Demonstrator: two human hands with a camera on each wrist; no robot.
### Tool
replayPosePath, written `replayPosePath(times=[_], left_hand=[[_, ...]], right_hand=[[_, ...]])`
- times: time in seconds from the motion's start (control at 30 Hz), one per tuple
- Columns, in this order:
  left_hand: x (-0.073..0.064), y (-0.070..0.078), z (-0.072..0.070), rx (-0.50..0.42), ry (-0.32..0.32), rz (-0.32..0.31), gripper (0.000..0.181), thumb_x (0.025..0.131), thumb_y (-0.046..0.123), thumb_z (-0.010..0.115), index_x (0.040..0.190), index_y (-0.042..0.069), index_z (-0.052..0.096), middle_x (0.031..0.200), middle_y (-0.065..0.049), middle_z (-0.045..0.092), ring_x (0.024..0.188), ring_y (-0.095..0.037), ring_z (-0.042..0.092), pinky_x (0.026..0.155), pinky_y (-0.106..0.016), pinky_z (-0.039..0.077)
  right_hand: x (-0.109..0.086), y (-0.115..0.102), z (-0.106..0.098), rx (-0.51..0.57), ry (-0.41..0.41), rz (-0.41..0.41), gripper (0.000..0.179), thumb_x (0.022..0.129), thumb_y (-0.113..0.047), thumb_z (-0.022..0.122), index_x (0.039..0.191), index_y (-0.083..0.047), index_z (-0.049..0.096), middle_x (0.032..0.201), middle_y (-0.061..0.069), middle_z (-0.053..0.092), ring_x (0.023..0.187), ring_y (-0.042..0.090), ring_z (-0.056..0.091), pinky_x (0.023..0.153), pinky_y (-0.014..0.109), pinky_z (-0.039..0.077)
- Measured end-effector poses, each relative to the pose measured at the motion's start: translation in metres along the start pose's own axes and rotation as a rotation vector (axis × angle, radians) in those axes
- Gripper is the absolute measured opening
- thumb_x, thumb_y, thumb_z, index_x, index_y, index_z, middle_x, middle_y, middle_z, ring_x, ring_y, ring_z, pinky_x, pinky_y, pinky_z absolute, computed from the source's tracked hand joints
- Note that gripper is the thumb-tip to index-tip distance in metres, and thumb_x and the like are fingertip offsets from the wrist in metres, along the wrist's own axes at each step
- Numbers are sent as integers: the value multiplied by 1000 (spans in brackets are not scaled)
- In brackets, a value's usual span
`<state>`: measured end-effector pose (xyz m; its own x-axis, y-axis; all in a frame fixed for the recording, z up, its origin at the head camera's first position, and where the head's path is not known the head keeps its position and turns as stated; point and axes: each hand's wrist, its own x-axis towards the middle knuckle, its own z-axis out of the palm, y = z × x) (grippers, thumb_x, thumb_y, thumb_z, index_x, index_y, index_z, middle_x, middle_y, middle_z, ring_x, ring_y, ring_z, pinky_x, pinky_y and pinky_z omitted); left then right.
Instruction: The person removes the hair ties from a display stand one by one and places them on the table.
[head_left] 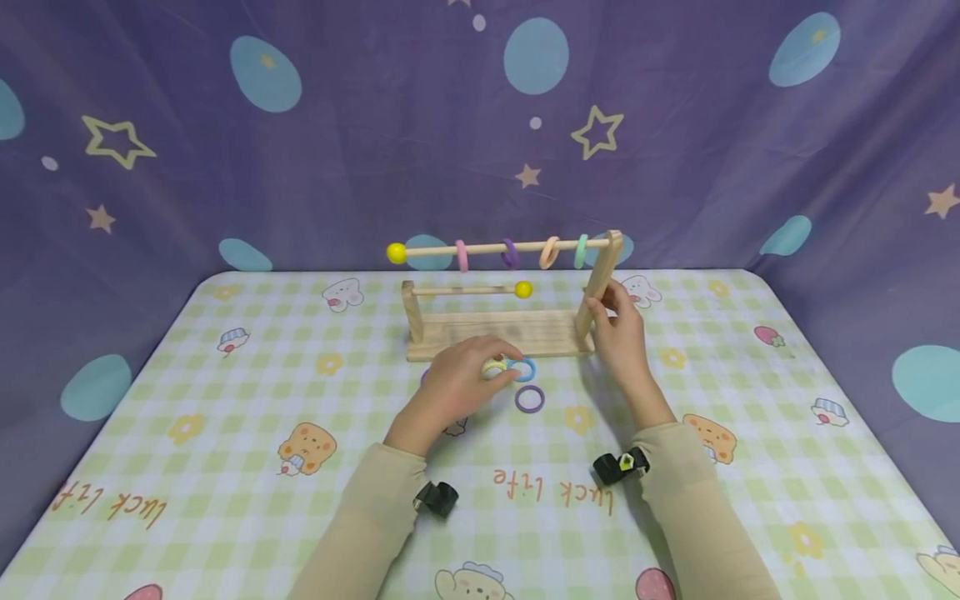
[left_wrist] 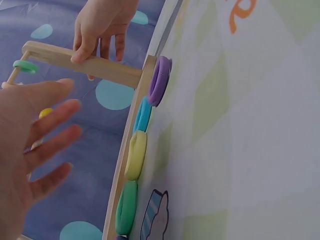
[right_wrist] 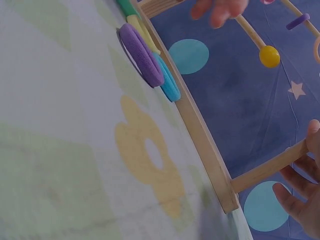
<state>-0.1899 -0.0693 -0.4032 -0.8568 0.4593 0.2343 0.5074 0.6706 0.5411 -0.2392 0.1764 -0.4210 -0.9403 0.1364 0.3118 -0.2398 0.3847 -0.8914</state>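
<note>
A wooden rack (head_left: 510, 337) stands on the table with two dowels tipped by yellow balls. Its upper dowel carries a pink ring (head_left: 462, 256), a purple one (head_left: 510, 254), a peach one (head_left: 550, 252) and a mint one (head_left: 581, 252). My right hand (head_left: 621, 337) holds the tall right upright, thumb in front and fingers behind. Over the rings before the base hovers my left hand (head_left: 467, 379), fingers extended and holding nothing. Below it lie a blue ring (left_wrist: 143, 115), a yellow ring (left_wrist: 136, 156) and a green ring (left_wrist: 126, 207). A purple ring (left_wrist: 159, 81) lies nearer me.
The short lower dowel (head_left: 468, 291) bears no rings; its yellow ball (head_left: 523, 289) points toward the tall upright. A checked cloth (head_left: 247, 467) covers the table. Behind the far edge hangs a purple curtain (head_left: 375, 150) with stars and blue dots.
</note>
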Motion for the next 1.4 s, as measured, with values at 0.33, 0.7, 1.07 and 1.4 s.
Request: replayPosePath(times=[0.33, 0.7, 1.07, 1.4], left_hand=[[3, 0, -1, 3, 330, 137, 16, 91, 23, 73, 107, 19, 74, 110, 6, 70, 107, -15, 64, 92, -34, 51], [5, 6, -4, -132, 625, 49, 21, 90, 18, 75, 109, 12, 72, 117, 1, 68, 111, -16, 62, 89, -34, 51], [7, 9, -10, -413, 746, -85, 22, 93, 15, 71, 113, 8, 70, 113, -4, 67, 103, -26, 61, 80, -41, 49], [16, 7, -14, -454, 797, -133, 20, 93, 18, 71, 111, 8, 68, 108, -1, 67, 102, -20, 59, 79, -36, 46]], right_hand=[[0, 1, -2, -3, 1, 4, 43, 102, -15, 55, 142, -1, 47, 131, 21, 59, 121, 33, 55, 92, 45, 49], [0, 3, -2, 8, 5, 6, 43, 102, -15, 55, 142, -3, 47, 130, 19, 60, 120, 31, 55, 91, 44, 50], [1, 3, 0, 7, 6, -8, 44, 101, -16, 56, 142, -1, 48, 129, 21, 60, 119, 33, 56, 91, 44, 49], [1, 2, 0, 2, 9, -8, 44, 101, -21, 56, 140, -4, 50, 128, 20, 61, 118, 32, 57, 90, 43, 50]])
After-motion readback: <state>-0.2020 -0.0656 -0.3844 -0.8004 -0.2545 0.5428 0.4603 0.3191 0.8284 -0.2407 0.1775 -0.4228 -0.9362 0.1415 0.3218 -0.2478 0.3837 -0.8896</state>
